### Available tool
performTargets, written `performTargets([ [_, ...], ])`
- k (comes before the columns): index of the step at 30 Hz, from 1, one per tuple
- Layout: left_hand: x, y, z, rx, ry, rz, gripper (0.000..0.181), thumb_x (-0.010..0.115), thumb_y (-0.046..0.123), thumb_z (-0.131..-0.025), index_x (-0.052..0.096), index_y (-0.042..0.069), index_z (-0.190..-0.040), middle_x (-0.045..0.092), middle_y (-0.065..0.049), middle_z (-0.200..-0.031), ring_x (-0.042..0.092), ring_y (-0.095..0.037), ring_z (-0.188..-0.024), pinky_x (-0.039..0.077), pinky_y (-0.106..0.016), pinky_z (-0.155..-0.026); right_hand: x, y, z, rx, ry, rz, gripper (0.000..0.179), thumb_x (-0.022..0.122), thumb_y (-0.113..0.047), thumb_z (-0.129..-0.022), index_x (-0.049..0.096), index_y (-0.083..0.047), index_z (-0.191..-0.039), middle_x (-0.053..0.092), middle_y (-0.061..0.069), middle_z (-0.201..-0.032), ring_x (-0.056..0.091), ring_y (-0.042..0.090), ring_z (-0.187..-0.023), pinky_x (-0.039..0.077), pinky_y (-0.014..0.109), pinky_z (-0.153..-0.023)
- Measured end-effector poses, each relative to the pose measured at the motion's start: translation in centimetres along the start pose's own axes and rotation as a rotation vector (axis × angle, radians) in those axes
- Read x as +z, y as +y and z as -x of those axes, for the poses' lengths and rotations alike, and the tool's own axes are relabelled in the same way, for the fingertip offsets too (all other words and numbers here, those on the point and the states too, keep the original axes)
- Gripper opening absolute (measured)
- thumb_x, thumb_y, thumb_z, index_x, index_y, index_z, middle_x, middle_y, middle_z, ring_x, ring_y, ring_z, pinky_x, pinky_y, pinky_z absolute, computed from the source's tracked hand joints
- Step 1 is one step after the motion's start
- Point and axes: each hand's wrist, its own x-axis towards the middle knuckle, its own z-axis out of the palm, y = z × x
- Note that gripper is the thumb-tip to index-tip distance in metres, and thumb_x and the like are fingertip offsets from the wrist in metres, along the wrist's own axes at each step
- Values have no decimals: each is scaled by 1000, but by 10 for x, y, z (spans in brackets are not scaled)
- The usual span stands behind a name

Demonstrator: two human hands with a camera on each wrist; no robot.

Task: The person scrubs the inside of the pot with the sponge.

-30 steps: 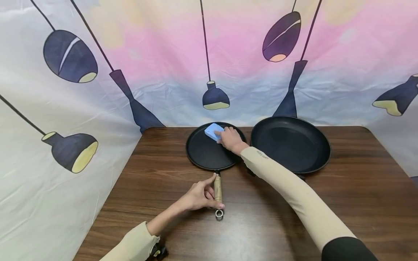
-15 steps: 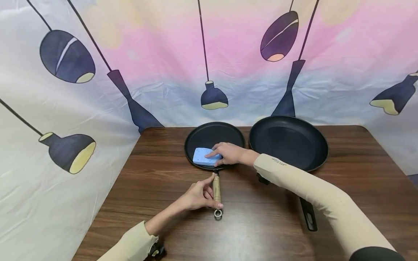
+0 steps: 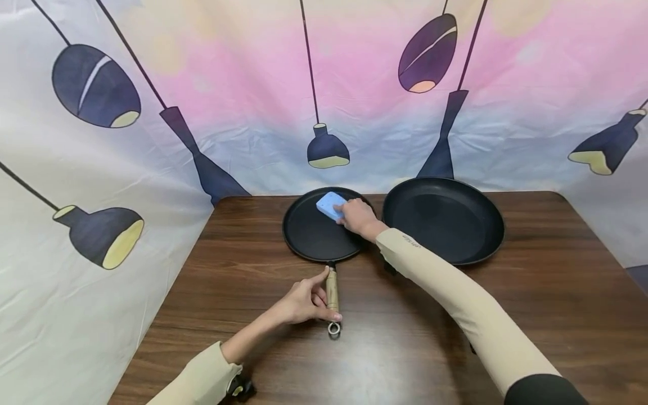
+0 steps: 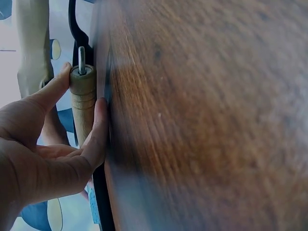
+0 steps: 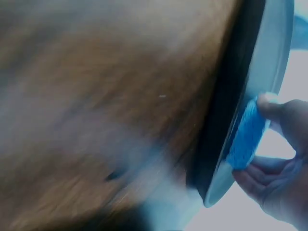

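A flat black pan (image 3: 314,236) lies on the wooden table, its wooden handle (image 3: 332,289) pointing toward me. My left hand (image 3: 304,301) holds that handle between thumb and fingers; the left wrist view shows the grip along the handle's wood (image 4: 83,108). On the pan's far part is a blue sponge (image 3: 330,205). My right hand (image 3: 357,217) grips it by its right end, the arm reaching in from the right. In the right wrist view, thumb and fingers pinch the sponge (image 5: 249,137) against the pan's surface.
A larger, deeper black frying pan (image 3: 444,222) stands close to the right of the flat pan, its handle mostly hidden under the right sleeve (image 3: 445,287). The brown table (image 3: 243,270) ends at a cloth backdrop (image 3: 263,135) printed with lamps.
The sponge, in my right hand, went from the pan's far side to its near left, then back to the far side. My left hand keeps its hold on the handle.
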Motion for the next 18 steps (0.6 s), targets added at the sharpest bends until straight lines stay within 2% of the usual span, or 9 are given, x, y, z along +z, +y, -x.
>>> performTargets([
  [2, -1, 0, -1, 5, 3, -2, 110, 91, 21, -78, 22, -1, -160, 70, -5, -89, 66, -8, -73, 52, -19, -60, -1, -4, 10, -60, 0, -6, 51, 67, -35, -100, 55, -20, -147, 69, 16, -129, 67, 29, -101, 61, 36, -83],
  [6, 0, 0, -2, 9, 2, -4, 109, 91, 21, -78, 22, -3, -160, 70, -5, -88, 66, -7, -73, 53, -18, -60, -2, -15, 31, -248, -56, -44, 54, 73, -37, -95, 58, -22, -145, 71, 12, -121, 67, 26, -102, 60, 37, -86],
  [9, 0, -1, -1, 8, -5, -6, 109, 91, 22, -79, 22, -4, -159, 70, -5, -89, 65, -6, -73, 53, -18, -61, -2, -24, 38, -374, -120, -27, 59, 73, -37, -95, 54, -23, -149, 67, 11, -131, 65, 26, -114, 59, 39, -94],
  [11, 0, -1, -1, 7, -7, -7, 109, 91, 22, -79, 22, -4, -160, 70, -5, -90, 65, -5, -74, 52, -18, -62, -2, -26, 38, -411, -152, -27, 61, 72, -36, -96, 51, -24, -152, 63, 14, -137, 63, 28, -121, 58, 41, -99],
  [14, 1, -1, -1, 6, 0, -3, 109, 91, 21, -79, 22, -3, -160, 70, -5, -89, 65, -6, -74, 52, -18, -61, -4, -18, 32, -373, -150, -58, 59, 71, -34, -98, 50, -22, -152, 58, 17, -143, 58, 31, -128, 55, 44, -104],
  [16, 1, 0, -1, 6, 1, 0, 109, 91, 20, -79, 22, -2, -160, 70, -5, -89, 65, -7, -73, 52, -18, -60, -5, -6, 27, -283, -120, -82, 59, 70, -31, -98, 49, -20, -153, 55, 20, -146, 56, 34, -131, 53, 46, -105],
  [18, 0, 0, -1, 4, 0, -4, 109, 91, 20, -79, 22, -1, -160, 70, -5, -90, 66, -8, -74, 52, -18, -60, -5, 6, 22, -159, -78, -61, 59, 66, -29, -101, 46, -18, -155, 53, 22, -146, 54, 36, -132, 52, 47, -106],
])
